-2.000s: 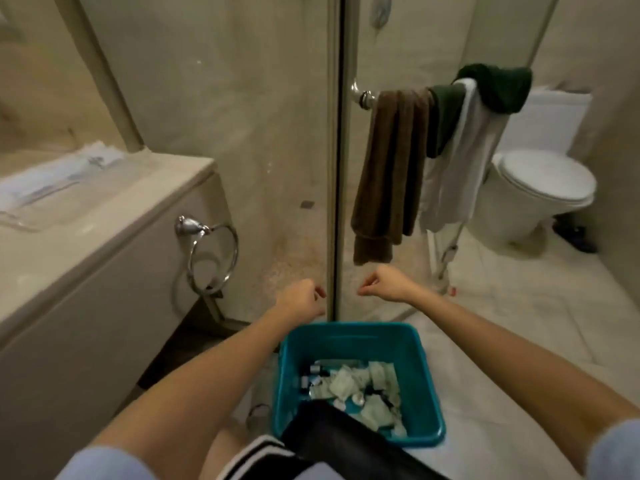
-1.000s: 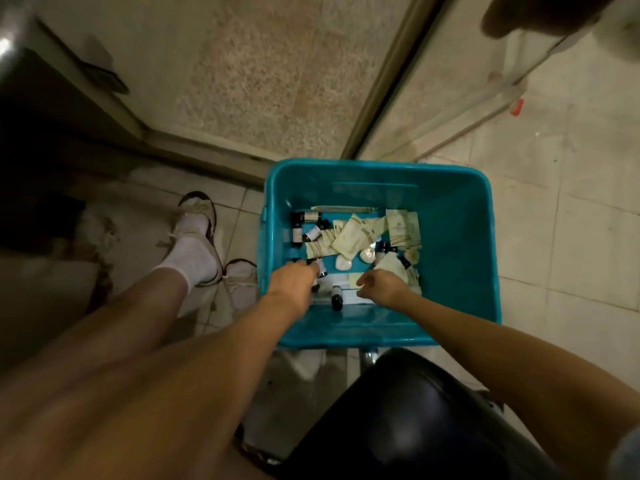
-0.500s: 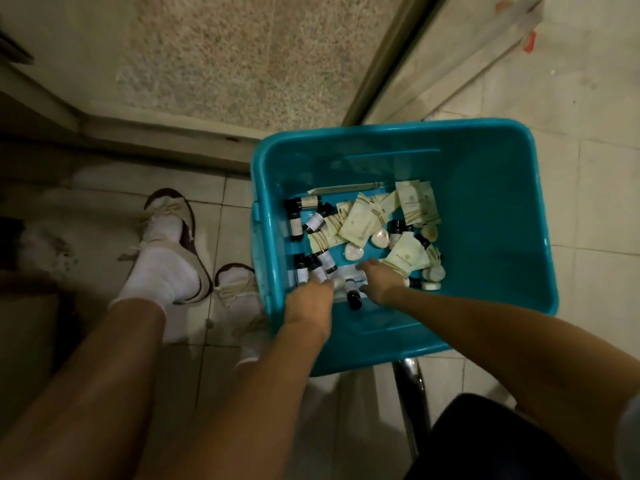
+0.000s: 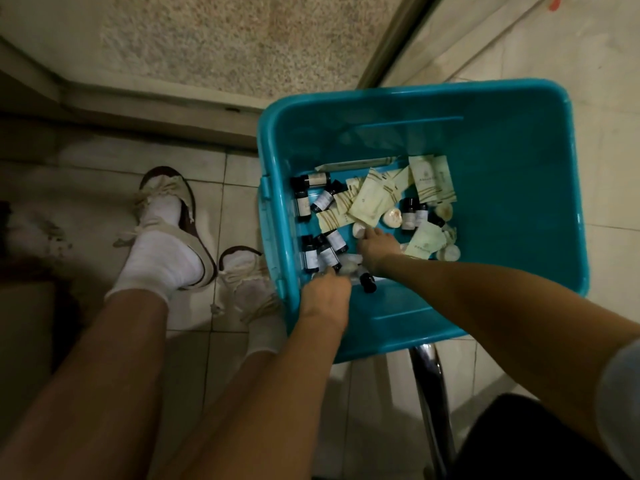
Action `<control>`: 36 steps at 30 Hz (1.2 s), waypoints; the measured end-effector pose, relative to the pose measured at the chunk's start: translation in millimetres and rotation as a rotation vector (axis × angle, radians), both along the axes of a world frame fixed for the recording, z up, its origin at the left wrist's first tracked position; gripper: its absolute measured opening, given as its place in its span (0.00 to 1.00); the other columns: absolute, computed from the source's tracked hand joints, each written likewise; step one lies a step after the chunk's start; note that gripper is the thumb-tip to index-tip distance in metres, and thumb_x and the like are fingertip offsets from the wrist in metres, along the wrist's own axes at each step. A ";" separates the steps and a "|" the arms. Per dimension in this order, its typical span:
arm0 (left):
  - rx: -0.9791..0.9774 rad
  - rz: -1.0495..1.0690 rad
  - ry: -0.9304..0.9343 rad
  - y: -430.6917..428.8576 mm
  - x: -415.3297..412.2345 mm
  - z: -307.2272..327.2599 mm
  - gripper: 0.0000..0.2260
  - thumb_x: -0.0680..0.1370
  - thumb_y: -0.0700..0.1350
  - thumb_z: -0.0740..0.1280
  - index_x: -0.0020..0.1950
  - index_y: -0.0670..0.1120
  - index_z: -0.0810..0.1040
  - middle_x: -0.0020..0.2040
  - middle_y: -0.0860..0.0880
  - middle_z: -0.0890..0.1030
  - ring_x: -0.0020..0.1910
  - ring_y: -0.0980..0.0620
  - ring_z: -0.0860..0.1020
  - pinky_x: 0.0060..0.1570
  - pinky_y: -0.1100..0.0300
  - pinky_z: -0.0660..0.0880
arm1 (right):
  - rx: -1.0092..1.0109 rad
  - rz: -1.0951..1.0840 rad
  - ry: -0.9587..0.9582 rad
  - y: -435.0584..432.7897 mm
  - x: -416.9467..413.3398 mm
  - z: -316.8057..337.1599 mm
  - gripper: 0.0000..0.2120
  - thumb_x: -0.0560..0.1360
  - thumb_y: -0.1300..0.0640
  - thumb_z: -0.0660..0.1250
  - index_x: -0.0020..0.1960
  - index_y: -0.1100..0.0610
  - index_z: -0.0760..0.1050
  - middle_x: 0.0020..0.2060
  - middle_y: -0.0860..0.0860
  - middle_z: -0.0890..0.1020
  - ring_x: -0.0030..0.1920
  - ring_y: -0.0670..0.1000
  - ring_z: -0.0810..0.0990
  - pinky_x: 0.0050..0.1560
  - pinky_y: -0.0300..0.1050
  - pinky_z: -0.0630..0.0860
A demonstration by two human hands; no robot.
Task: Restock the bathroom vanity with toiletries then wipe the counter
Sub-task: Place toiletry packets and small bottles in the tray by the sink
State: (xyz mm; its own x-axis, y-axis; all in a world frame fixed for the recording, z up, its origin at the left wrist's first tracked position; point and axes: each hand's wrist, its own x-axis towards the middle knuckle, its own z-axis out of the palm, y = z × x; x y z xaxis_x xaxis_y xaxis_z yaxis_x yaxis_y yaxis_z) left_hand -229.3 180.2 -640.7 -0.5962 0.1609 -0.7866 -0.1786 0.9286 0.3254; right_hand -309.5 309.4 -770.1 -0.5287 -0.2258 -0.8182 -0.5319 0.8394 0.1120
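Head view, looking down into a teal rectangular plastic bin (image 4: 519,150). The toiletries lie loose on its bottom: small dark bottles with white labels (image 4: 313,256), pale green paper sachets (image 4: 372,202) and round white soaps (image 4: 393,217). The left hand (image 4: 325,299) hangs over the near-left bottles; the right hand (image 4: 375,247) reaches just beyond it toward the sachets. Both sets of fingers point down behind the knuckles, so whether they clasp anything cannot be told. Step in hand, by judgement: gathering stock for the vanity. The next move calls for a firm grasp on several items and a lift clear of the bin wall toward the worktop, which is out of view.
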 end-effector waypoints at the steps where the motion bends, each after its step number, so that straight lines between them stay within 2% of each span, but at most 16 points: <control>1: 0.003 0.004 -0.006 -0.1 -0.2 0.6 0.20 0.76 0.32 0.62 0.67 0.42 0.70 0.66 0.41 0.69 0.65 0.42 0.71 0.63 0.51 0.70 | 0.003 -0.009 -0.012 1.2 -0.1 0.5 0.18 0.76 0.60 0.62 0.65 0.58 0.68 0.63 0.57 0.71 0.63 0.58 0.70 0.60 0.49 0.66; 3: 0.008 0.018 -0.010 0.3 -0.4 1.5 0.20 0.76 0.32 0.62 0.67 0.42 0.71 0.66 0.41 0.70 0.65 0.42 0.71 0.63 0.50 0.70 | -0.012 -0.092 -0.049 5.3 1.7 2.7 0.13 0.78 0.61 0.59 0.61 0.55 0.70 0.59 0.56 0.77 0.59 0.57 0.74 0.56 0.47 0.66; 6: 0.015 0.057 -0.009 0.1 0.3 2.9 0.21 0.75 0.31 0.62 0.68 0.44 0.70 0.65 0.42 0.70 0.64 0.42 0.72 0.62 0.51 0.72 | -0.101 -0.211 -0.067 11.9 2.6 7.1 0.10 0.79 0.59 0.57 0.60 0.56 0.68 0.55 0.56 0.77 0.54 0.58 0.76 0.44 0.46 0.67; 8: 0.023 0.092 -0.015 0.6 0.3 3.5 0.22 0.76 0.32 0.62 0.68 0.44 0.70 0.65 0.43 0.71 0.64 0.43 0.72 0.63 0.51 0.71 | -0.159 -0.225 -0.066 16.2 0.5 12.3 0.09 0.80 0.58 0.57 0.60 0.56 0.68 0.54 0.57 0.78 0.52 0.59 0.76 0.41 0.47 0.66; 12: 0.041 0.190 -0.033 1.9 -1.9 2.4 0.20 0.77 0.34 0.61 0.67 0.46 0.71 0.66 0.44 0.72 0.64 0.43 0.72 0.64 0.51 0.71 | -0.250 -0.252 -0.089 29.1 -7.6 25.6 0.10 0.80 0.56 0.59 0.60 0.56 0.69 0.54 0.58 0.79 0.51 0.59 0.77 0.41 0.45 0.67; 17: 0.121 0.391 -0.040 1.0 -1.8 -1.1 0.21 0.76 0.37 0.64 0.67 0.49 0.70 0.64 0.45 0.75 0.61 0.45 0.75 0.61 0.52 0.73 | -0.308 -0.460 -0.111 45.7 -21.0 46.0 0.11 0.77 0.56 0.63 0.59 0.57 0.72 0.56 0.58 0.79 0.54 0.59 0.77 0.45 0.45 0.68; 19: 0.150 0.491 -0.048 2.2 -2.1 -2.6 0.20 0.77 0.39 0.65 0.68 0.50 0.69 0.63 0.46 0.76 0.60 0.44 0.76 0.60 0.52 0.74 | -0.353 -0.587 -0.106 50.5 -24.6 54.8 0.10 0.77 0.57 0.64 0.57 0.58 0.73 0.52 0.56 0.78 0.54 0.57 0.77 0.45 0.43 0.67; 21: 0.186 0.622 -0.073 4.0 -3.5 -4.1 0.19 0.76 0.42 0.66 0.68 0.49 0.70 0.62 0.46 0.77 0.59 0.44 0.76 0.58 0.52 0.74 | -0.464 -0.820 -0.137 51.0 -26.7 66.2 0.06 0.77 0.57 0.66 0.53 0.57 0.73 0.47 0.54 0.76 0.49 0.55 0.76 0.42 0.42 0.67; 23: 0.238 0.777 -0.123 6.6 -5.0 -5.8 0.19 0.76 0.44 0.68 0.67 0.47 0.71 0.60 0.44 0.78 0.57 0.43 0.77 0.58 0.52 0.75 | -0.594 -1.061 -0.215 45.7 -26.8 81.1 0.06 0.76 0.58 0.67 0.51 0.56 0.72 0.46 0.52 0.77 0.44 0.52 0.76 0.38 0.39 0.70; 25: 0.296 0.908 -0.180 10.0 -5.7 -5.3 0.22 0.75 0.45 0.69 0.68 0.44 0.71 0.58 0.44 0.79 0.57 0.43 0.77 0.58 0.52 0.74 | -0.680 -1.174 -0.300 35.9 -24.4 93.8 0.06 0.76 0.58 0.67 0.51 0.55 0.72 0.45 0.51 0.79 0.40 0.50 0.78 0.36 0.38 0.73; 29: 0.404 1.064 -0.227 14.8 -6.8 -6.8 0.27 0.74 0.46 0.71 0.70 0.43 0.68 0.61 0.43 0.78 0.59 0.44 0.76 0.62 0.52 0.72 | -0.879 -1.354 -0.484 12.0 -21.4 103.5 0.04 0.75 0.59 0.67 0.48 0.53 0.74 0.43 0.51 0.81 0.41 0.51 0.79 0.41 0.42 0.76; 33: 0.598 1.235 -0.166 17.4 -17.1 -2.9 0.17 0.76 0.41 0.68 0.64 0.40 0.73 0.60 0.43 0.78 0.56 0.45 0.77 0.57 0.56 0.73 | -1.161 -1.730 -0.759 -17.7 -19.0 105.3 0.07 0.78 0.62 0.61 0.55 0.58 0.73 0.44 0.51 0.81 0.44 0.49 0.79 0.47 0.43 0.79; 36: 0.622 1.309 -0.083 16.0 -22.2 -0.1 0.13 0.79 0.39 0.64 0.63 0.39 0.74 0.55 0.44 0.79 0.52 0.47 0.77 0.54 0.57 0.73 | -1.218 -1.791 -0.806 -32.9 -17.9 102.7 0.08 0.79 0.60 0.61 0.57 0.58 0.73 0.45 0.52 0.80 0.45 0.48 0.79 0.46 0.41 0.80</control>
State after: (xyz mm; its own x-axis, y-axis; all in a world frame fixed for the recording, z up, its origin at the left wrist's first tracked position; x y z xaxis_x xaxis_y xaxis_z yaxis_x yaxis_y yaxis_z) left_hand -251.6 196.2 -640.8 -0.5385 -0.1308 -0.8324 -0.8090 -0.1960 0.5541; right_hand -327.4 276.5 -667.4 -0.4373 -0.4423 -0.7830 0.8976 -0.1608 -0.4105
